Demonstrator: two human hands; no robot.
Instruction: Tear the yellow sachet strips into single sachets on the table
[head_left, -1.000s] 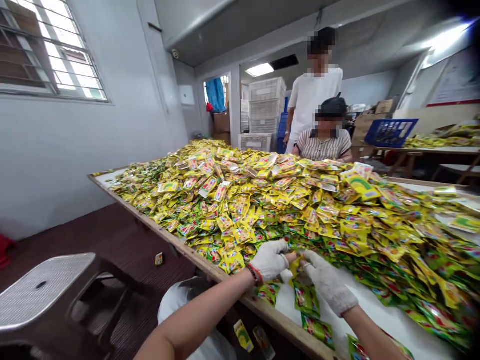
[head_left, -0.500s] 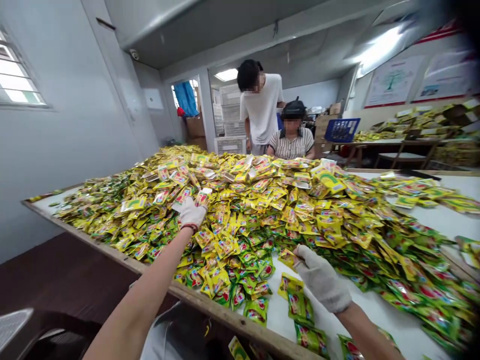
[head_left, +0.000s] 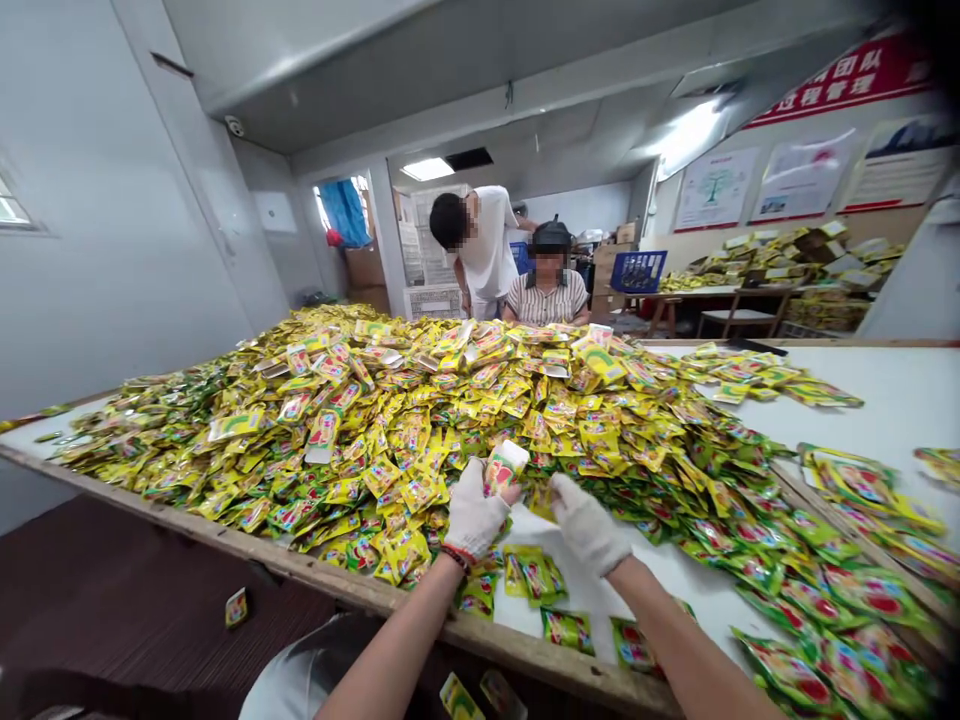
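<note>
My left hand [head_left: 478, 512], in a white knit glove, grips a small open-ended carton [head_left: 505, 466] printed in green and red, its white flap upward. Just right of it, my gloved right hand [head_left: 589, 525] pinches a yellow packet [head_left: 540, 497] at its fingertips, slightly blurred. Both hands are above the near edge of a large heap of yellow and green packets [head_left: 420, 430]. Below them, a few green packets [head_left: 568, 630] lie on the white tabletop [head_left: 592, 600].
A wooden rim [head_left: 360, 590] edges the table. Cartons [head_left: 322, 435] lie on the heap. Across the table are a seated person [head_left: 547, 295] and a standing person [head_left: 487, 240] leaning over. A blue basket [head_left: 637, 272] stands farther back. One carton [head_left: 235, 607] is on the floor.
My left hand has come back from the heap toward the right, bringing a carton close to my right hand. The standing person has bent lower. My view has turned right.
</note>
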